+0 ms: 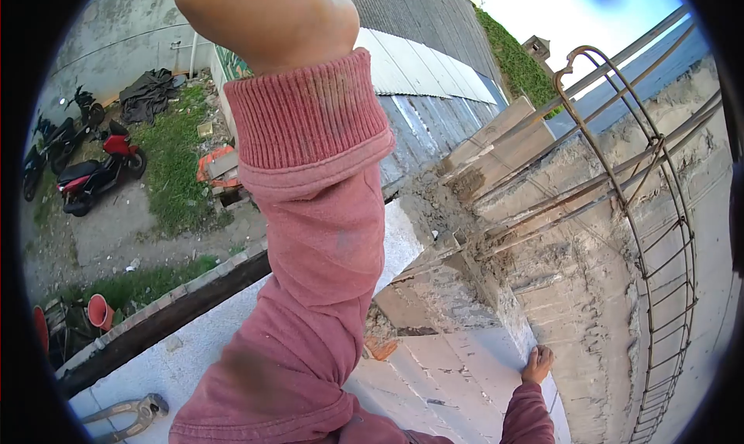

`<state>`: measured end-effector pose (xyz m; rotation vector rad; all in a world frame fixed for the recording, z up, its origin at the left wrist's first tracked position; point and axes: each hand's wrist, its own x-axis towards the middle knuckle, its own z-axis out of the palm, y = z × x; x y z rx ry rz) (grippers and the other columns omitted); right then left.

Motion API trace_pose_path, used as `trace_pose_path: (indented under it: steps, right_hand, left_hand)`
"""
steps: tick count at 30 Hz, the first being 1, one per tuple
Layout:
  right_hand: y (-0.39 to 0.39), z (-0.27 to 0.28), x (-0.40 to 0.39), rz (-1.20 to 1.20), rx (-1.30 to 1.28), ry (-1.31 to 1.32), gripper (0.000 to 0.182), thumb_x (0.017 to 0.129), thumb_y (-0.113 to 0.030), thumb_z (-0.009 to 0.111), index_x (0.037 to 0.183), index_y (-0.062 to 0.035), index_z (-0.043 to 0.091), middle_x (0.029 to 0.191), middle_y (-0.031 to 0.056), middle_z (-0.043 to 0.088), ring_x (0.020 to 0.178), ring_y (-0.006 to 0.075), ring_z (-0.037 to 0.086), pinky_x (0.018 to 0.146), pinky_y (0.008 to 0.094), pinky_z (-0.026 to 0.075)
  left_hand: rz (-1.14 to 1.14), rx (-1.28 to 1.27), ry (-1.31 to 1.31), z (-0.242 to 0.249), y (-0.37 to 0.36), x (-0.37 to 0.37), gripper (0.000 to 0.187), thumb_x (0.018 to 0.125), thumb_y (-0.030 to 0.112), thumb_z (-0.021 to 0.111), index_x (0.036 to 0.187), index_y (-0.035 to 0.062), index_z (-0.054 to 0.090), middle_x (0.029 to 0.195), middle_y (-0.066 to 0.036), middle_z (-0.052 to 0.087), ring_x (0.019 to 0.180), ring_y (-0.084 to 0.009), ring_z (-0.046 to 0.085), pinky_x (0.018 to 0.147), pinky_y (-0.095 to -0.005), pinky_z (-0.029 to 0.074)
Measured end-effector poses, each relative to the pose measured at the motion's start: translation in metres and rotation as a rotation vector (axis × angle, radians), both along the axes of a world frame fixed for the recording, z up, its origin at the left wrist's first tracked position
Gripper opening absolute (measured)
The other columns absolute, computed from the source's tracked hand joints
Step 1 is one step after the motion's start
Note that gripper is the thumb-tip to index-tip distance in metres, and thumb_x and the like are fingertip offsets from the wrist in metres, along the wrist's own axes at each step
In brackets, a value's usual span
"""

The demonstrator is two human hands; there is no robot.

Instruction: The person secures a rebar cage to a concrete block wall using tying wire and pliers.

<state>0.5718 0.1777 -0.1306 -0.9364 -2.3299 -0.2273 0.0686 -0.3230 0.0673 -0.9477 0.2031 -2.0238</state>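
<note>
Looked all over and there's honestly nothing readable here. No lettering, numbers or logos on the faded pink knit sleeve (pixel 310 235), none on the pale concrete wall (pixel 597 289) beside it. The red and black motorbike (pixel 97 173) parked down on the ground left of the sleeve is too small to make out any brand or plate.

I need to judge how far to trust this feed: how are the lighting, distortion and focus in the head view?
Head view: bright daylight, with the sky blown out to near white; strong fisheye bending, a black vignette ringing the frame; the left hand is so close that it is soft and cut off at the top edge; the right hand on the concrete wall and the rebar cage look sharp.
</note>
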Motion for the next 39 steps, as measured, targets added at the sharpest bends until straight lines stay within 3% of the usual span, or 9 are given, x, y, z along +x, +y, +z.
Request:
trace_pose_path:
  steps: [4,16,21,27,30,32,33,36,39]
  right_hand:
    - [0.006,-0.003,0.000,-0.019,0.009,-0.048,0.028,0.087,-0.028,0.050,0.093,-0.0013,0.058,0.092,0.0171,0.055,0.087,0.0346,0.051,0.080,0.0423,0.040]
    - [-0.009,0.004,-0.006,-0.035,-0.030,-0.072,0.030,0.084,-0.028,0.051,0.096,-0.0009,0.057,0.097,0.0188,0.054,0.094,0.0368,0.050,0.084,0.0437,0.039]
    - [-0.011,0.001,-0.005,-0.013,0.075,-0.017,0.031,0.082,-0.029,0.055,0.097,-0.0018,0.058,0.102,0.0167,0.055,0.100,0.0360,0.050,0.087,0.0437,0.039]
    - [-0.026,0.010,-0.010,-0.032,0.083,0.047,0.027,0.080,-0.028,0.057,0.092,-0.0034,0.059,0.099,0.0153,0.056,0.095,0.0357,0.051,0.083,0.0430,0.041]
    - [-0.023,0.008,-0.007,-0.028,0.073,0.067,0.027,0.078,-0.028,0.058,0.090,-0.0042,0.058,0.097,0.0142,0.056,0.091,0.0353,0.052,0.080,0.0429,0.042]
    - [-0.020,0.008,-0.007,-0.008,0.088,0.090,0.027,0.077,-0.028,0.059,0.090,-0.0045,0.058,0.096,0.0136,0.057,0.090,0.0347,0.052,0.078,0.0427,0.042]
    - [-0.022,0.008,-0.006,-0.004,0.091,0.088,0.027,0.077,-0.028,0.059,0.090,-0.0046,0.058,0.096,0.0136,0.057,0.090,0.0346,0.052,0.078,0.0426,0.042]
    - [-0.026,0.010,-0.005,-0.026,0.089,0.063,0.028,0.077,-0.029,0.059,0.091,-0.0049,0.059,0.096,0.0134,0.057,0.089,0.0344,0.052,0.077,0.0425,0.042]
    - [-0.024,0.009,-0.003,-0.034,0.090,0.048,0.027,0.077,-0.029,0.059,0.091,-0.0053,0.059,0.097,0.0128,0.057,0.090,0.0340,0.052,0.078,0.0428,0.042]
  left_hand:
    - [-0.024,0.075,-0.046,-0.011,-0.014,0.002,0.029,0.088,0.022,0.051,0.107,0.0005,0.050,0.098,-0.013,0.057,0.086,-0.0199,0.053,0.080,-0.0340,0.044]
    - [0.000,-0.093,0.085,-0.019,-0.027,-0.018,0.021,0.085,0.021,0.050,0.097,0.0037,0.050,0.094,-0.011,0.058,0.084,-0.0208,0.053,0.080,-0.0344,0.045]
    - [0.265,-0.153,-0.239,0.022,0.028,0.028,0.043,0.083,0.028,0.054,0.114,-0.0010,0.050,0.112,-0.018,0.056,0.103,-0.0284,0.053,0.091,-0.0431,0.042]
    - [0.270,-0.330,-0.210,0.038,0.060,0.031,0.051,0.084,0.036,0.050,0.115,-0.0052,0.050,0.109,-0.022,0.058,0.099,-0.0316,0.057,0.088,-0.0475,0.045]
    - [0.201,-0.551,-0.064,0.027,0.104,0.031,0.044,0.092,0.020,0.041,0.127,-0.0049,0.035,0.111,-0.025,0.055,0.099,-0.0302,0.057,0.088,-0.0431,0.046]
    - [0.005,-0.683,0.000,0.024,0.147,0.051,0.043,0.091,0.020,0.052,0.125,-0.0032,0.039,0.105,-0.016,0.061,0.089,-0.0202,0.061,0.081,-0.0320,0.049]
    - [-0.002,-0.811,-0.052,0.019,0.164,0.058,0.044,0.093,0.018,0.046,0.130,-0.0033,0.036,0.113,-0.017,0.055,0.103,-0.0205,0.055,0.088,-0.0333,0.045]
    - [0.049,-0.927,-0.035,0.010,0.199,0.066,0.044,0.089,0.013,0.057,0.127,0.0002,0.039,0.109,-0.011,0.057,0.100,-0.0158,0.054,0.086,-0.0292,0.046]
    - [0.059,-0.982,-0.143,0.006,0.204,0.051,0.042,0.092,0.015,0.051,0.130,0.0010,0.039,0.114,-0.010,0.056,0.103,-0.0139,0.053,0.088,-0.0267,0.044]
